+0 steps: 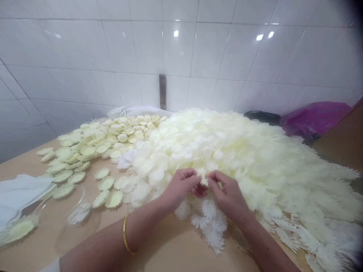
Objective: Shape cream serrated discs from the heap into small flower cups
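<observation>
Between my two hands, at the front edge of a big heap of pale cream petal pieces (227, 139), is a small white petal piece (203, 179). My left hand (188, 185), with a gold bangle on its wrist, pinches it from the left. From the other side, the thumb and forefinger of my right hand (225, 189) close on its edge. Several loose white flower-shaped petal pieces (211, 219) lie on the table just below the hands. Whether the held piece is one layer or more I cannot tell.
Stacked round scalloped discs (93, 147) pile up at the left on the brown table (167, 249). A clear dish with white paste (80, 214) and white paper (19, 196) lie front left. A purple bag (314, 117) sits at the back right, before the tiled wall (181, 49).
</observation>
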